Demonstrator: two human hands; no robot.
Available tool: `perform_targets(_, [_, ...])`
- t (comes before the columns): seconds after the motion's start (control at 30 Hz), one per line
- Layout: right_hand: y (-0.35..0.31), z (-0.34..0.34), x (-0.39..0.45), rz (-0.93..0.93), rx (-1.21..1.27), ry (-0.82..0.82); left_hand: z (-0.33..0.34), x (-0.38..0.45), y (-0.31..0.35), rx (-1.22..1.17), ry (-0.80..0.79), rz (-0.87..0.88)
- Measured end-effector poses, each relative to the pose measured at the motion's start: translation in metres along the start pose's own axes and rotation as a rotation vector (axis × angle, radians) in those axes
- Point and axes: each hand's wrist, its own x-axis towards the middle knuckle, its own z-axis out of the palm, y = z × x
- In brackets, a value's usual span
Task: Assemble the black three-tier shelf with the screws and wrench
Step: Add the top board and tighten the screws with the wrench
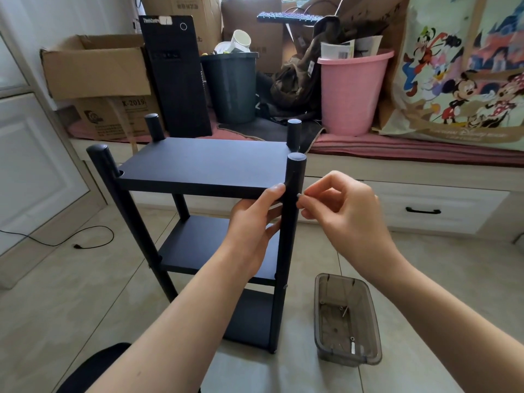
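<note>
The black three-tier shelf (204, 163) stands upright on the tiled floor, its three boards set between round black posts. My left hand (252, 222) holds the front edge of the top board from below, thumb on the edge next to the front right post (292, 211). My right hand (337, 205) pinches a small screw (299, 195) between thumb and forefinger against the right side of that post, level with the top board. A clear grey plastic box (320, 313) on the floor to the right holds a few loose screws and a small metal wrench.
A low cabinet with a drawer (425, 211) runs behind the shelf, loaded with cardboard boxes, a black computer tower (175, 78), a dark bin (229, 86), a pink bucket (351, 92) and a cartoon-print bag. A black cable (85, 239) lies on the floor at left.
</note>
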Motion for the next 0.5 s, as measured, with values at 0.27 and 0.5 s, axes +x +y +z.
perform_targets(0.27, [-0.0009,-0.0011,0.0003,-0.002,-0.035,0.023,-0.0005,0.0004,0.0001,0.012,0.0,0.003])
perform_targets(0.5, [0.0032,0.0026,-0.0033,-0.185,-0.222,0.042,-0.001,0.0008,-0.0002,0.023,-0.006,0.004])
